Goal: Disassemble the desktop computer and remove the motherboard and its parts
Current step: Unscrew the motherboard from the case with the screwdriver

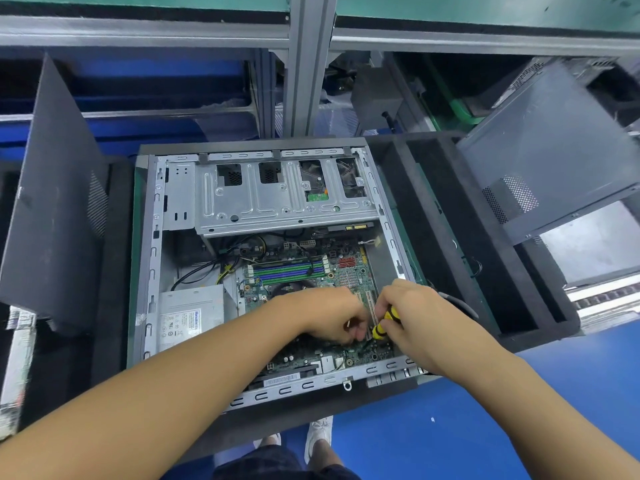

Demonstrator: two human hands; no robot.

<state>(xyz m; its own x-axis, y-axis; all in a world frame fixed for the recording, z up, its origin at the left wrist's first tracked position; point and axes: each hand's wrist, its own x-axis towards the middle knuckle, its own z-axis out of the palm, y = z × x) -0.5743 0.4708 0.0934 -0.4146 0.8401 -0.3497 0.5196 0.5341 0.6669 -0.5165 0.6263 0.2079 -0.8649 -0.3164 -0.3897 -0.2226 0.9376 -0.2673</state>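
The grey metal computer case (152,258) is open, but the green motherboard (346,271) is not out yet. The right hand (415,313) grips a yellow-and-black screwdriver (382,325). The left hand (325,313) has curled fingers; I cannot tell if it holds anything.

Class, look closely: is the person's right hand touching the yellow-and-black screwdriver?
Touching. The head view shows the right hand with its fingers curled round the handle of the yellow-and-black screwdriver.

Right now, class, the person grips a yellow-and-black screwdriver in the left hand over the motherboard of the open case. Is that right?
Not quite. The head view shows the right hand, not the left hand, gripping the yellow-and-black screwdriver. The rest stands: it is over the motherboard of the open case.
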